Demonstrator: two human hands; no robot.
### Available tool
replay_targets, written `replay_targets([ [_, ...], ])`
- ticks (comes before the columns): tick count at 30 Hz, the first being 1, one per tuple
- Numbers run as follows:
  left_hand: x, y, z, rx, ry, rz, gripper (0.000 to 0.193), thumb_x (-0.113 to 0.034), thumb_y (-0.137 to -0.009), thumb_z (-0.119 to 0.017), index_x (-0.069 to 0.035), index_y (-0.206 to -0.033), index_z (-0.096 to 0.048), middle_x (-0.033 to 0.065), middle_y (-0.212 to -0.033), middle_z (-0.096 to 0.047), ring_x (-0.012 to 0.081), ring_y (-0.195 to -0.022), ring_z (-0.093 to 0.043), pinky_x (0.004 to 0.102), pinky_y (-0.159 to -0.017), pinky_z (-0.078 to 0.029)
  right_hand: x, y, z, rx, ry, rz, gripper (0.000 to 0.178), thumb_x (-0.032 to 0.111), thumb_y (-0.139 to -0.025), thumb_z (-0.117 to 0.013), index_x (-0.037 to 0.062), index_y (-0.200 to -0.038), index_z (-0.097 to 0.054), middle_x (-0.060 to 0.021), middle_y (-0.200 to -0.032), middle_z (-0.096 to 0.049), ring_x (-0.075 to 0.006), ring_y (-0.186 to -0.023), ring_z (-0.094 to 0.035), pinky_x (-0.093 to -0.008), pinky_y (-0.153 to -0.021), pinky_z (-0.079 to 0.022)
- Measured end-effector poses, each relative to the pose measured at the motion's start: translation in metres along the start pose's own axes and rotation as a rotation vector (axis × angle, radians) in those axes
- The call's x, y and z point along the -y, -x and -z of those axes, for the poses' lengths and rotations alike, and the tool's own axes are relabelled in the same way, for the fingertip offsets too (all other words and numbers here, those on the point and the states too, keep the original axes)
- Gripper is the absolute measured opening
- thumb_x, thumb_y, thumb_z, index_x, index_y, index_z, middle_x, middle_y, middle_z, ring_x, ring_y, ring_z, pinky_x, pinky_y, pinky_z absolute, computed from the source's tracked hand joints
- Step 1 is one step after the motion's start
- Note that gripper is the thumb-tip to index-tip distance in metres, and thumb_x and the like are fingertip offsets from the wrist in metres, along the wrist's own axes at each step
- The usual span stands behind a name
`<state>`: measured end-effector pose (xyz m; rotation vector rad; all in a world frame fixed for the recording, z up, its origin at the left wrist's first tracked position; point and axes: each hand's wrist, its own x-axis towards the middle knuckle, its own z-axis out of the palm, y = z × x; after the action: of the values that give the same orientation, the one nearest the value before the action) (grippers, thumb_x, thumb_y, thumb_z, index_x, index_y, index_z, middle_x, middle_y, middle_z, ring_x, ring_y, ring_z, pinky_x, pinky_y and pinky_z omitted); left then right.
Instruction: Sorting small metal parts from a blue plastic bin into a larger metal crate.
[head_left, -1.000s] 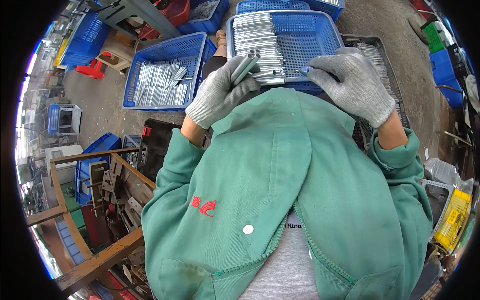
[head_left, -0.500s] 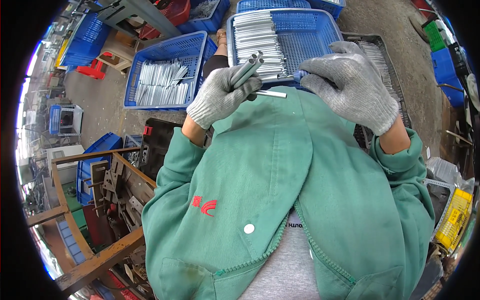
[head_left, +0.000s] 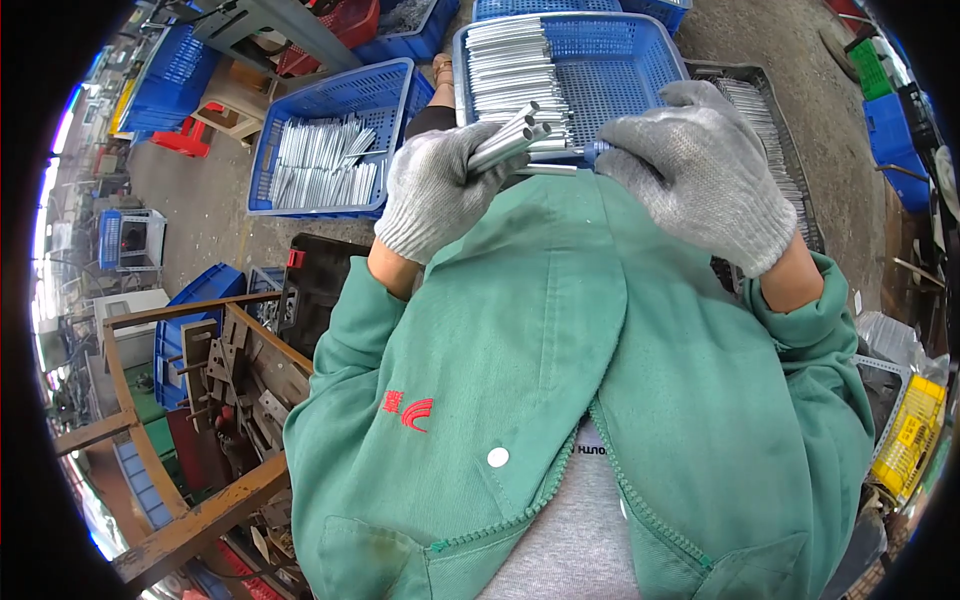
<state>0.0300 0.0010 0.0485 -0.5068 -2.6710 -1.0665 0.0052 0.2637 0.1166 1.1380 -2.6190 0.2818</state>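
My left hand (head_left: 437, 185), in a grey knitted glove, is closed around several short metal tubes (head_left: 507, 140). Their ends point up and to the right. One tube (head_left: 548, 170) sticks out lower, nearly level. In my gloved right hand (head_left: 700, 165) is a tool with a blue handle (head_left: 597, 150), mostly covered by the fingers. A thin metal shaft (head_left: 560, 155) runs left from that handle toward the tubes. Whether its tip touches or enters a tube, I cannot tell.
Ahead stands a blue basket (head_left: 640, 45) with metal tubes stacked along its left side. Another blue basket (head_left: 395, 85) at left holds looser tubes. A dark crate (head_left: 765, 100) of tubes lies at right. A rusty metal frame (head_left: 200, 520) is at lower left.
My left hand has tilted the tubes so their ends lean further right, nearer the tool. The right hand has hardly moved.
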Motion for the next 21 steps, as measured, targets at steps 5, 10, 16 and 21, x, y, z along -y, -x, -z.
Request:
replay_targets([
  [5, 0.001, -0.001, 0.0, -0.057, -0.132, -0.106, 0.026, -0.019, -0.079, -0.077, -0.006, -0.101, -0.074, 0.0034, -0.064, -0.065, 0.014, -0.049, -0.051, 0.0285, -0.05, -0.043, -0.005, -0.004, -0.005, -0.039, 0.025, -0.044, 0.017, 0.027, -0.089, -0.069, 0.0122, -0.092, -0.076, -0.0025, -0.077, -0.074, -0.018, -0.062, -0.063, -0.0353, -0.099, -0.047],
  [10, 0.001, -0.001, -0.002, -0.079, -0.091, -0.1, 0.016, -0.006, -0.075, -0.073, -0.007, -0.092, -0.073, 0.001, -0.067, -0.064, 0.0125, -0.051, -0.045, 0.0281, -0.051, -0.039, -0.005, -0.002, -0.01, -0.007, 0.041, -0.059, 0.016, 0.027, -0.089, -0.069, 0.0128, -0.09, -0.076, -0.0025, -0.073, -0.072, -0.0184, -0.06, -0.062, -0.0344, -0.098, -0.047],
  [16, -0.007, -0.004, -0.003, -0.152, -0.179, -0.159, 0.018, -0.006, -0.073, -0.073, -0.007, -0.091, -0.073, 0.0023, -0.067, -0.065, 0.0138, -0.05, -0.046, 0.0288, -0.052, -0.04, -0.001, -0.006, -0.003, 0.039, 0.027, -0.051, 0.015, 0.027, -0.088, -0.069, 0.0134, -0.088, -0.076, -0.0027, -0.068, -0.069, -0.019, -0.06, -0.061, -0.0333, -0.094, -0.048],
  [21, -0.01, -0.006, -0.002, -0.184, -0.212, -0.207, 0.02, -0.005, -0.071, -0.072, -0.007, -0.091, -0.074, 0.0031, -0.066, -0.065, 0.0152, -0.05, -0.047, 0.0294, -0.052, -0.041, -0.006, -0.011, -0.006, 0.008, -0.004, -0.093, 0.016, 0.027, -0.088, -0.069, 0.0127, -0.087, -0.077, -0.0032, -0.066, -0.067, -0.02, -0.061, -0.06, -0.0335, -0.087, -0.049],
])
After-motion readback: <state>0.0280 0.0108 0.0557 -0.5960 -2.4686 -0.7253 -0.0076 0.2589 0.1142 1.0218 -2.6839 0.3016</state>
